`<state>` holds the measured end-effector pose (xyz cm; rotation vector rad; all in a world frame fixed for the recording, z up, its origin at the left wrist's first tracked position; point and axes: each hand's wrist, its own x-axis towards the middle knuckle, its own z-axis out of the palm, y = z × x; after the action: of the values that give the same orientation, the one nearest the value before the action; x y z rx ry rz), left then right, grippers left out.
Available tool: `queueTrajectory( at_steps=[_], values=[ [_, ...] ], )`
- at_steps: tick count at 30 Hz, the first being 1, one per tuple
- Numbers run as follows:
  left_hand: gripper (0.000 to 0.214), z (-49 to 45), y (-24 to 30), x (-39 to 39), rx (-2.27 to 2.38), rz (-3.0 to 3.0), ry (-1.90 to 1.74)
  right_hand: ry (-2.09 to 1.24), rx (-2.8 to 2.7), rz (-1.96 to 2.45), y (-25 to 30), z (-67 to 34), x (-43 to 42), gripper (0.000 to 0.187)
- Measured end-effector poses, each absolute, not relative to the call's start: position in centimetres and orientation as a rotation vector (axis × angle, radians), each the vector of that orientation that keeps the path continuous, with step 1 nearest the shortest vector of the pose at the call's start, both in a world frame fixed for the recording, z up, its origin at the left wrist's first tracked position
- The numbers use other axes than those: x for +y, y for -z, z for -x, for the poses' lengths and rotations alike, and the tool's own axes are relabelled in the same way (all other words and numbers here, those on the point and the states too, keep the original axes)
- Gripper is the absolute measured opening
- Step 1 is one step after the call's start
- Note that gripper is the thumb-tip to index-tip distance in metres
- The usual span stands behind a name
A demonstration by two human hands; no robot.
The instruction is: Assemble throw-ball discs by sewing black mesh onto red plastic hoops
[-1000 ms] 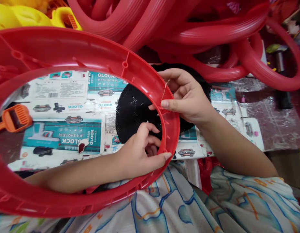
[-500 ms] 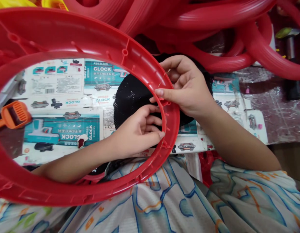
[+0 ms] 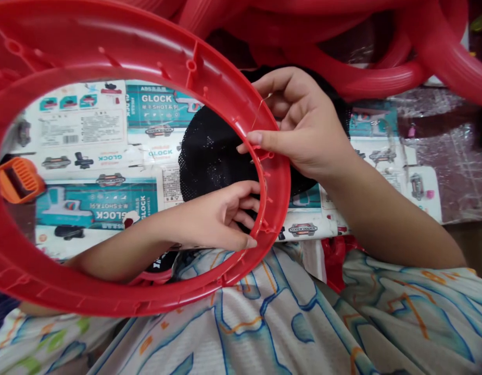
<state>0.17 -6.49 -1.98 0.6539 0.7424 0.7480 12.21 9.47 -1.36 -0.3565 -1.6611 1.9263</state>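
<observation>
A big red plastic ring (image 3: 108, 47) lies tilted over my lap, its ribbed underside with small pegs facing me. A black net (image 3: 210, 151) hangs behind the ring's right side. My left hand (image 3: 213, 219) reaches through the ring's opening, fingers curled and pinched at the net and the inner rim. My right hand (image 3: 299, 125) rests outside on the ring's right rim, index finger pressing at a peg, thumb and fingers pinching a thin pale string (image 3: 258, 112).
A heap of more red rings (image 3: 381, 52) fills the back and right. Printed toy-gun cardboard (image 3: 96, 203) covers the table. An orange plastic part (image 3: 16, 179) lies at the left. Clear plastic wrap (image 3: 452, 156) sits at the right.
The ring and both hands sit higher in view than a second ago. My left hand slid a little along the inner rim; my right hand kept its pinch on the string.
</observation>
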Motion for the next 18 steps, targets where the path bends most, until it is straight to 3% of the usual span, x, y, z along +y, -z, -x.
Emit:
queueTrajectory(
  at_steps=[8,14,16,18],
  values=[
    [0.076,0.2,2.0,-6.5,0.707,-0.71,-0.589,-1.892,-1.717,0.303,1.4,-12.3,9.3,0.038],
    [0.063,-0.1,2.2,-6.6,0.8,-0.724,-0.692,-1.724,-1.822,0.148,2.6,-11.9,11.3,0.055],
    [0.058,-0.1,1.9,-6.5,0.859,-0.734,-0.753,-1.58,-1.945,0.264,1.5,-12.3,11.1,0.062],
    [0.056,0.2,1.4,-6.3,0.919,-0.731,-0.833,-1.483,-2.022,0.543,-0.3,-13.2,10.3,0.055]
  ],
)
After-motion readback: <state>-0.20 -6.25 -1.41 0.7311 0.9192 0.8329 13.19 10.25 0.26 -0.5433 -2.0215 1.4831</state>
